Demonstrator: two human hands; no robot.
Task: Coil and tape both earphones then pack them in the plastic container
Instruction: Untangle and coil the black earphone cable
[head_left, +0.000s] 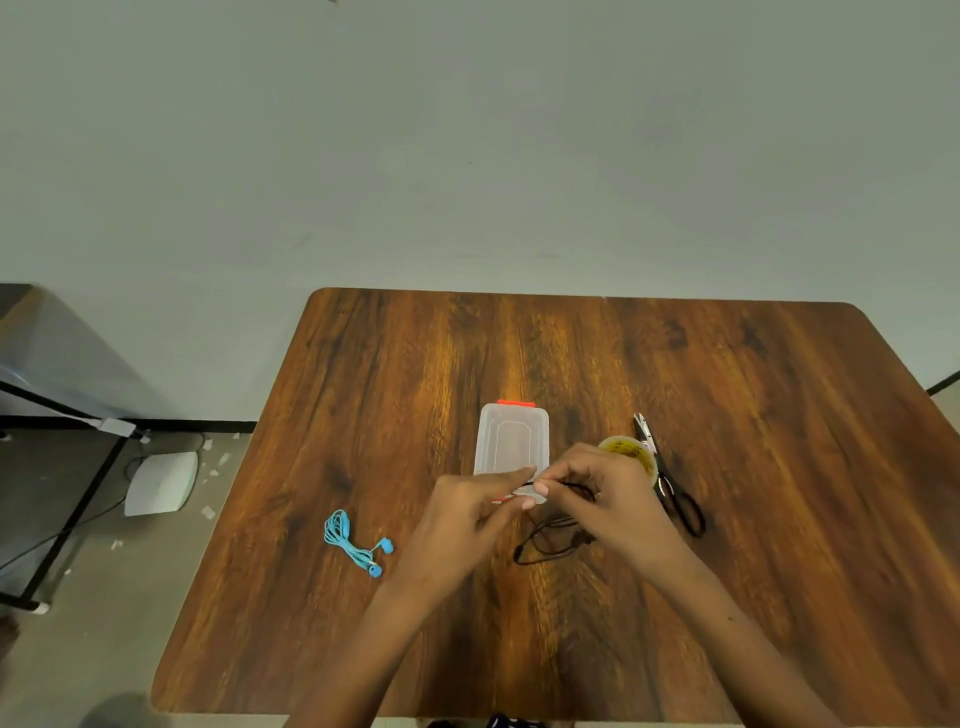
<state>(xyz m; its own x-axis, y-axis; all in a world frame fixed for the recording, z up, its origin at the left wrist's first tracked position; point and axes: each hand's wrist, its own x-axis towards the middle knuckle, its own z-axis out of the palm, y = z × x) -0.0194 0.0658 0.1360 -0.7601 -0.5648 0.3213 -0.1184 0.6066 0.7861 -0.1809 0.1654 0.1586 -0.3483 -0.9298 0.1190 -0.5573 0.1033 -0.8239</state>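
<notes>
While we work over the middle of the wood-grained counter (415, 364), our left hand (467, 512) and right hand (605, 493) meet, each pinching the thin black earphone (550, 540) cord between fingertips; its slack loops droop onto the counter just below our hands. Behind our hands lies the clear rectangular plastic container (511, 436), rounded at the corners, a red clasp on its far edge, its near end hidden by our fingers. Well to the left, the blue earphone (353, 543) lies in a loose bundle, its two rounded buds splayed out. Beside our right hand sits a yellowish tape roll (631, 449), partly covered, with black-handled scissors (670, 483) touching or just beside its right side.
</notes>
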